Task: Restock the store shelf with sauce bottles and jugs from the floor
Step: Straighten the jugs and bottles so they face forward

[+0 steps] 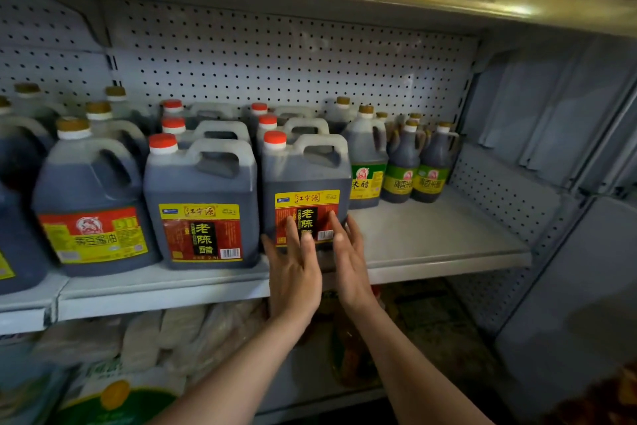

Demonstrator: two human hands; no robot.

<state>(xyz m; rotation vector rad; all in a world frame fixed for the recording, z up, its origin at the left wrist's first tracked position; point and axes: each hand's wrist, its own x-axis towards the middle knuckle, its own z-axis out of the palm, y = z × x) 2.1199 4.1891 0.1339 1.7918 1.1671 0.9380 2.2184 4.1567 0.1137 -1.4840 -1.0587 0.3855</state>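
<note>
Both hands reach in from the bottom centre, fingers straight and spread: the left hand [296,273] and right hand [348,259] lie side by side, fingertips on the label of the front red-capped jug [305,183] at mid-frame on the shelf [431,238]. Six red-capped jugs stand in two rows of three; right of them, green-labelled bottles [400,166], count unclear.

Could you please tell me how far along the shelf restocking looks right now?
Done: dark red-capped jugs stand in rows on the grey metal shelf. In hand: left hand and right hand press straight fingers against the front right red-capped jug. Left: bare shelf space on its right remains unfilled.
</note>
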